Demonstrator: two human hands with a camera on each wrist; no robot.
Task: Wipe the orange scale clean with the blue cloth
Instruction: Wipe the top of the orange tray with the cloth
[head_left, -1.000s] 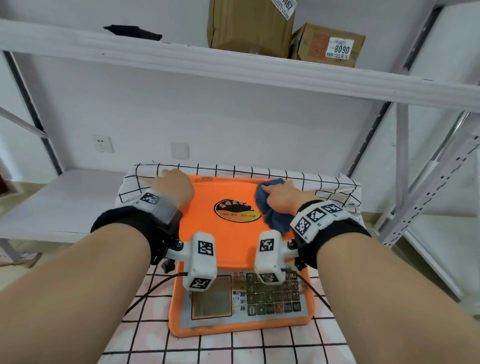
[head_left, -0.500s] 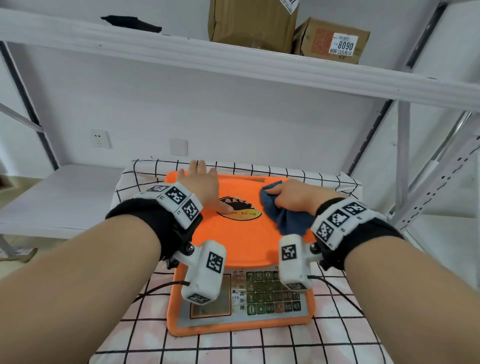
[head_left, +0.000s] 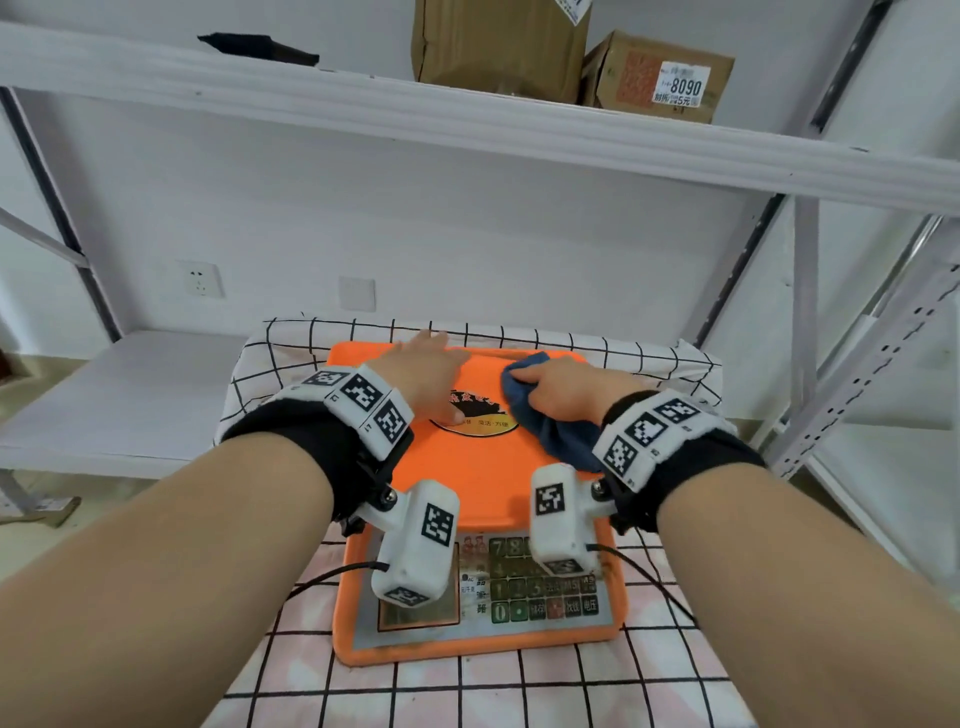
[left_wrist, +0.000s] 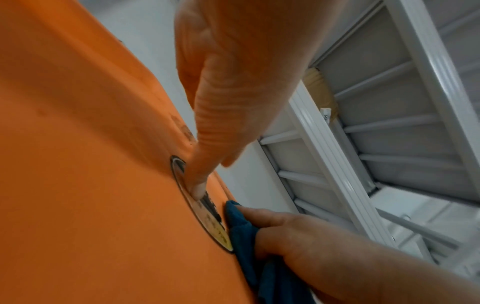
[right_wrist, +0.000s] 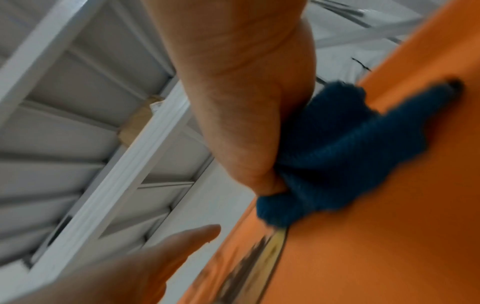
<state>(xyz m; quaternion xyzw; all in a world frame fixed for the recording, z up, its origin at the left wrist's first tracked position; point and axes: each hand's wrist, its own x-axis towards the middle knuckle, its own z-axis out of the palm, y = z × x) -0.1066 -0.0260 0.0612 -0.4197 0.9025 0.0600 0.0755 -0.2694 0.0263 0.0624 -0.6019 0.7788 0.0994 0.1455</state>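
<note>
Orange scale (head_left: 483, 467): rigid, smooth platform, sat on checked tablecloth (head_left: 291, 353); left hand (head_left: 423, 371) lay flat on it, fingers straight, steadying. Blue cloth (head_left: 545, 415): soft, limp, bunched in right hand (head_left: 563, 389)'s clenched grasp on platform's far right; likely best held wadded.

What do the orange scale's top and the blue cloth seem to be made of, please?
Orange scale: probably moulded plastic, smooth with a soft sheen and rounded edges. Blue cloth: likely microfibre or terry, matte and fuzzy, bunching softly under the right hand.

I'm in a storeroom. Above my fingers (head_left: 434, 343), metal shelving (head_left: 467, 119) carries labelled cardboard boxes (head_left: 657, 78).
</note>
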